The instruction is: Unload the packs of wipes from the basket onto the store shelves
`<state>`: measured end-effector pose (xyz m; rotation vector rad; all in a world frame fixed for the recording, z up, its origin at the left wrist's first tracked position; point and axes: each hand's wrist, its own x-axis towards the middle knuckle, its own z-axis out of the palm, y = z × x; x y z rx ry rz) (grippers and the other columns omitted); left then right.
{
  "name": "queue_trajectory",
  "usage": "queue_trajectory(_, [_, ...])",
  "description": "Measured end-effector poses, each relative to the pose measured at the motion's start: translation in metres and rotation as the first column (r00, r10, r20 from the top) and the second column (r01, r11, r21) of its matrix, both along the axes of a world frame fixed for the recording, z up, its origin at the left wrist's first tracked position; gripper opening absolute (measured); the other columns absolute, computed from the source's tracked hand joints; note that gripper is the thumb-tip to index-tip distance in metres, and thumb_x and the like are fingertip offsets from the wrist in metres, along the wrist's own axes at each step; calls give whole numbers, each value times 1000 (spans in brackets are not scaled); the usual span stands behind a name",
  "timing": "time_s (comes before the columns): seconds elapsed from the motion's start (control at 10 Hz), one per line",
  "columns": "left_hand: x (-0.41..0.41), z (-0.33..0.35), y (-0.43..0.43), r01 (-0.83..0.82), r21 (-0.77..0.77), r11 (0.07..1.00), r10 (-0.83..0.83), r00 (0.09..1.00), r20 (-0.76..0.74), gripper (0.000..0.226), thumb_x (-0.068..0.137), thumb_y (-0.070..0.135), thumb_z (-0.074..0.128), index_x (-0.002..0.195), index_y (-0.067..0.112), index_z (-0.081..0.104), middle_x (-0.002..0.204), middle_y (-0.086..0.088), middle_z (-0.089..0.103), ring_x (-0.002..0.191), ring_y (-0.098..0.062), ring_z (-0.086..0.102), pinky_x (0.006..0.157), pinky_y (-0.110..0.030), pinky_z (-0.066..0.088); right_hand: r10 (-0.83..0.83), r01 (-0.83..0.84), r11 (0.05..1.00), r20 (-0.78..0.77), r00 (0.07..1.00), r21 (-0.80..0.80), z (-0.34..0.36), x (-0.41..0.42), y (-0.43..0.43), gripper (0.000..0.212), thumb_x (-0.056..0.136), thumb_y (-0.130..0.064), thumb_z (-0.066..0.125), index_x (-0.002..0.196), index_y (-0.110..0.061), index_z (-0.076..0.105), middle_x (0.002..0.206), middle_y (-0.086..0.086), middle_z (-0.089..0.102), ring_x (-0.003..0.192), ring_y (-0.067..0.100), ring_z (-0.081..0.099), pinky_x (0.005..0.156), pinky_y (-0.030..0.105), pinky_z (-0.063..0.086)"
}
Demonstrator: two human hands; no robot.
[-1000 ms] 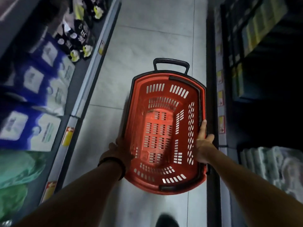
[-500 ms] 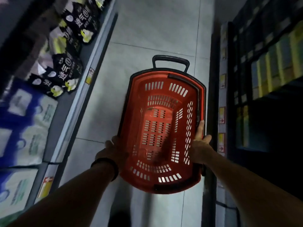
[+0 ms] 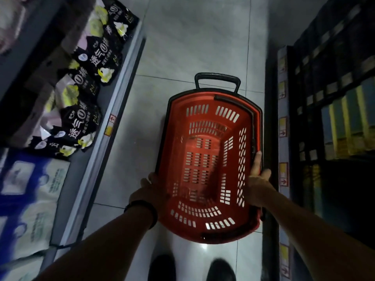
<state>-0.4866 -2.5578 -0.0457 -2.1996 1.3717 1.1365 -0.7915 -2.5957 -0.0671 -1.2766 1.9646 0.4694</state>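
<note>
I hold a red plastic basket (image 3: 205,155) with a black rim and black pull handle out in front of me above the aisle floor. Nothing lies inside it; its slotted bottom shows bare. My left hand (image 3: 149,189) grips the basket's left rim near its close end, fingers curled under the edge. My right hand (image 3: 256,186) grips the right rim, with the thumb stretched forward along the black edge. No packs of wipes are in either hand.
A shelf on the left (image 3: 113,110) carries black-and-yellow packs (image 3: 87,92) and blue-and-white packs (image 3: 30,199). A dark shelf unit on the right (image 3: 284,138) holds blue and yellow boxes (image 3: 349,122). Grey floor tiles (image 3: 203,37) run ahead. My shoes (image 3: 190,268) show below.
The view has advanced down the aisle: the blue-and-white packs slid back toward me and the black packs came alongside. Both hands keep the same grip on the basket.
</note>
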Motion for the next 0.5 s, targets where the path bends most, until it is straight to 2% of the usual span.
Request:
queue_trajectory(0.1, [4, -8, -17, -25, 72, 997, 30, 998, -56, 95, 94, 56, 62, 160, 18, 6, 153, -18, 40, 133, -41, 55, 110, -51, 48, -121, 121, 993, 0, 993, -1, 9, -3, -16, 125, 97, -22, 73, 160, -29, -36, 158, 19, -2, 101, 27, 43, 109, 49, 43])
queue_trajectory(0.2, [17, -19, -21, -103, 128, 987, 127, 971, -200, 92, 97, 69, 38, 162, 19, -3, 161, -17, 43, 137, -37, 55, 116, -52, 43, -70, 66, 997, 139, 988, 37, 32, -6, -19, 113, 101, -25, 68, 164, -17, -25, 163, 24, 4, 135, 41, 46, 115, 49, 40])
queue_trajectory(0.3, [21, 2, -29, -134, 137, 981, 163, 959, -232, 80, 104, 64, 30, 160, 9, 12, 152, -17, 54, 129, -33, 61, 109, -45, 48, 54, -49, 998, 206, 977, -29, 61, -16, -12, 118, 99, -47, 69, 163, -26, -29, 156, 24, 14, 136, 46, 50, 115, 51, 43])
queue_trajectory(0.4, [17, 66, -53, 33, 50, 998, -23, 981, -192, 78, 98, 44, 62, 156, 10, 22, 139, -16, 60, 116, -31, 66, 98, -43, 57, 183, -157, 971, 135, 974, -178, 101, -24, -25, 87, 101, -55, 59, 167, -36, 5, 149, 16, 30, 130, 38, 55, 110, 46, 48])
queue_trajectory(0.5, [-2, 141, -67, 66, -112, 992, -93, 960, -263, 25, 104, 29, 60, 125, 15, 58, 113, 5, 62, 107, -20, 65, 93, -29, 55, 164, -58, 936, 284, 945, -347, 159, -21, -34, 42, 110, -52, 37, 139, -31, 59, 129, 7, 62, 118, 23, 65, 107, 38, 53])
